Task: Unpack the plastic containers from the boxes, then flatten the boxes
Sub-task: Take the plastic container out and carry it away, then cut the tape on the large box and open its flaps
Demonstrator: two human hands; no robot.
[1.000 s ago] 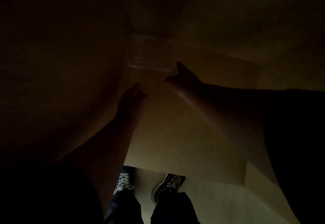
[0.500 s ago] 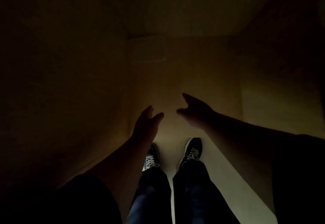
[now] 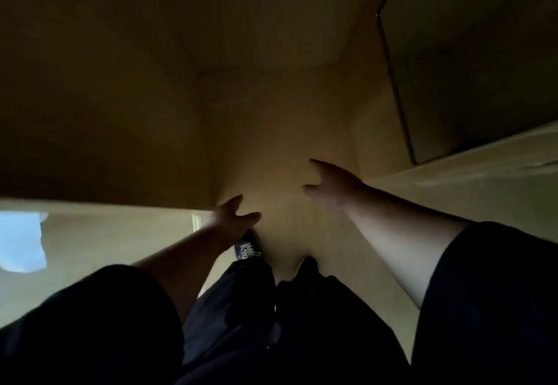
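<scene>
Head view, dim light, some blur. At the far left edge a pale blue patch point(image 3: 21, 242) shows against a light surface; what it is cannot be made out.

The inside of a large cardboard box point(image 3: 120, 97) fills most of the frame. Its left wall is in deep shadow, with the lower edge running level across the left side. A fold line marks the inner corner near centre, and a brighter panel lies ahead of the hands.

Left hand point(image 3: 231, 220): reached forward just below the box's left edge, fingers spread and relaxed, thumb apart, holding nothing. Whether it touches the cardboard cannot be told.

Below it, one dark shoe with white laces point(image 3: 248, 247) shows on the floor, with dark trousers point(image 3: 271, 318) beneath; the other foot is mostly hidden.

Right hand point(image 3: 330, 185): extended further in over the bright panel, fingers straight and splayed, gripping nothing. Contact with the panel cannot be told.

At the upper right a dark box flap point(image 3: 468, 76) hangs at an angle, its pale edge running down toward a lighter strip below it.
</scene>
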